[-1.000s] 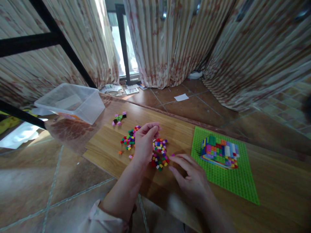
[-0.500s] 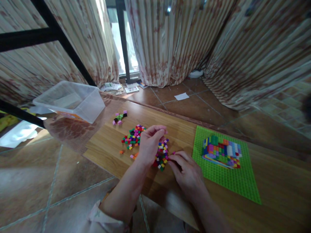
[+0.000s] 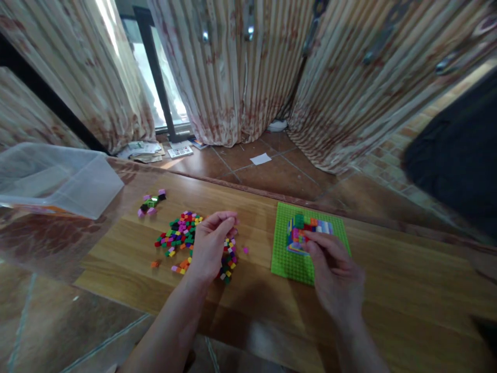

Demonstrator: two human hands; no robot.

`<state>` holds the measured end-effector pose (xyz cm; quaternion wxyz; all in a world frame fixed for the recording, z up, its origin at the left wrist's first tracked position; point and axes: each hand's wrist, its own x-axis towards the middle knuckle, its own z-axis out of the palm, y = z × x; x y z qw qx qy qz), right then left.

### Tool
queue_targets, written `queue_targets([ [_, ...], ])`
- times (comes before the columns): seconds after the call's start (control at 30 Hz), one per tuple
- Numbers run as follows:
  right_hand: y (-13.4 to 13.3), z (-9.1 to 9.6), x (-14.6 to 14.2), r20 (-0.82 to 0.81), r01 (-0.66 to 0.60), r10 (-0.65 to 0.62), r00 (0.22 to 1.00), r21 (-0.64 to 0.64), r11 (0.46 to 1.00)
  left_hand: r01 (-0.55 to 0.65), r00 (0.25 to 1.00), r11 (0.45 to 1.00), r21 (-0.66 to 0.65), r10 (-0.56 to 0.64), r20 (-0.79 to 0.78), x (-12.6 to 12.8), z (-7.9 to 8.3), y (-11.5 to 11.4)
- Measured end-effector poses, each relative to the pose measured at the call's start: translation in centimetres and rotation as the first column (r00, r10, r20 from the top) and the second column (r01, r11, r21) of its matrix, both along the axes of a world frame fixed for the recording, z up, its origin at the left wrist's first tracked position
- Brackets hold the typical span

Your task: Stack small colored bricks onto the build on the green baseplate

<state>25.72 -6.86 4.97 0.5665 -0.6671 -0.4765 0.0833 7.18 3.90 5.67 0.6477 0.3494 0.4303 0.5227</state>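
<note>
My left hand [image 3: 212, 246] hovers over a pile of small coloured bricks [image 3: 182, 235] on the wooden board [image 3: 128, 259], its fingertips pinched together; whether a brick sits in them I cannot make out. My right hand [image 3: 336, 274] lies over the green baseplate [image 3: 287, 261], fingers curled, with the fingertips pressing on the multicoloured brick build [image 3: 301, 230] that stands on the plate. The hand hides the build's right part. Whatever is under its fingertips is hidden.
A clear plastic tub [image 3: 54, 178] stands at the far left. A small cluster of pink, green and black bricks [image 3: 150, 203] lies apart from the pile. One pink brick [image 3: 245, 250] lies loose beside the plate. Curtains [image 3: 248, 67] hang behind; a dark shape [image 3: 458, 150] fills the right.
My right hand has moved from the brick pile to the build on the green plate. My left hand stays pinched above the pile. The view has swung to the right.
</note>
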Motion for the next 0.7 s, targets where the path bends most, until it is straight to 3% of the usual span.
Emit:
queue_targets([
  [0.27, -1.8, -0.7, 5.6, 0.121, 0.259, -0.249, 0.961, -0.075, 0.963, 0.006, 1.000, 1.000, 0.000, -0.006, -0.027, 0.5, -0.2, 0.0],
  [0.4, -1.8, -0.8, 5.6, 0.145, 0.259, -0.237, 0.961, -0.159, 0.953, 0.007, 0.998, 1.000, 0.008, -0.007, -0.059, 0.6, 0.0, 0.0],
  [0.7, -1.4, -0.5, 4.8, 0.174, 0.271, -0.242, 0.955, -0.171, 0.947, -0.003, 0.999, 1.000, 0.008, 0.003, -0.054, 0.6, 0.1, 0.0],
])
